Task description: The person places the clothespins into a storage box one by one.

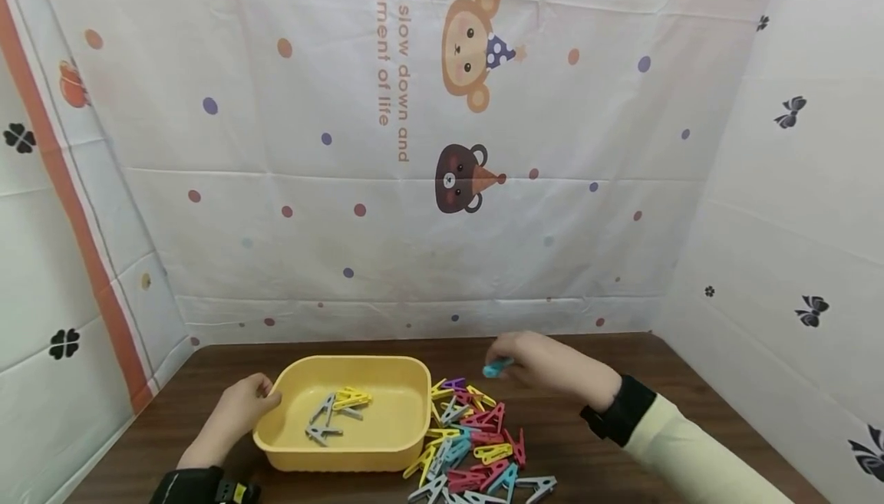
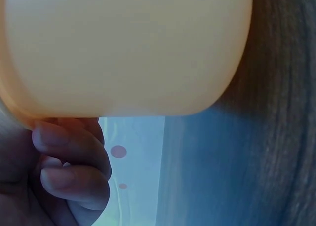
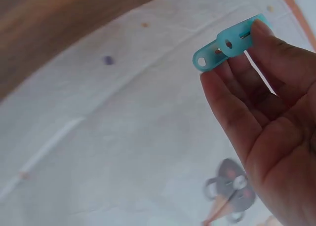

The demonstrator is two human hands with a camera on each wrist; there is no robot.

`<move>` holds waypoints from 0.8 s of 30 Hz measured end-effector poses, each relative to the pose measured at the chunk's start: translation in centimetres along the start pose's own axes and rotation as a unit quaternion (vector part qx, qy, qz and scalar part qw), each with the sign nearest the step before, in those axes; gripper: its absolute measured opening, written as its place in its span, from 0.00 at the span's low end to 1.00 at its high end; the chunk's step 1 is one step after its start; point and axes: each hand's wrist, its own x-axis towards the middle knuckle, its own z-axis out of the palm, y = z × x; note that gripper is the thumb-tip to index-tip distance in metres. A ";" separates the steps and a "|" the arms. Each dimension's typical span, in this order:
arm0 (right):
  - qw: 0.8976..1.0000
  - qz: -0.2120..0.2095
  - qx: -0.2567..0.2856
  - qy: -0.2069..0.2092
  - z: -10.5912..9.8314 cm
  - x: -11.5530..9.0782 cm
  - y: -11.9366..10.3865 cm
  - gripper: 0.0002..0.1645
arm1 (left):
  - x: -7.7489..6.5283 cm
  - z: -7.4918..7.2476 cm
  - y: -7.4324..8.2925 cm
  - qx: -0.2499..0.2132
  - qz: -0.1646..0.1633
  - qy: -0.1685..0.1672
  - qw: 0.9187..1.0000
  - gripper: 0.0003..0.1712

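Your right hand pinches a blue clip beyond the clip pile (a transfer step, seemingly); your left hand grips the yellow tub by its rim. Next likely calls for a leftward carry.

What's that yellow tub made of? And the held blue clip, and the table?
Yellow tub: probably smooth plastic; its colour is even, its corners rounded. Blue clip: likely smooth plastic, with neat moulded-looking holes. Table: brown, streaked like wood, perhaps only wood-print covering.
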 end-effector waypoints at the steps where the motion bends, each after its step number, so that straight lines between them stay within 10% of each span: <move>1: 1.000 -0.009 -0.010 0.001 -0.3 0.7 -0.4 0.08 | 0.0 0.1 0.0 0.000 0.002 0.000 1.000 0.09; 13: 0.999 -0.028 -0.031 0.008 -3.1 10.8 -5.9 0.09 | 0.0 -0.3 -0.1 0.005 0.005 -0.004 1.000 0.09; 24: 0.997 -0.009 -0.062 -0.039 1.9 19.0 -9.4 0.11 | 0.1 0.1 -0.3 0.009 0.011 0.004 1.000 0.09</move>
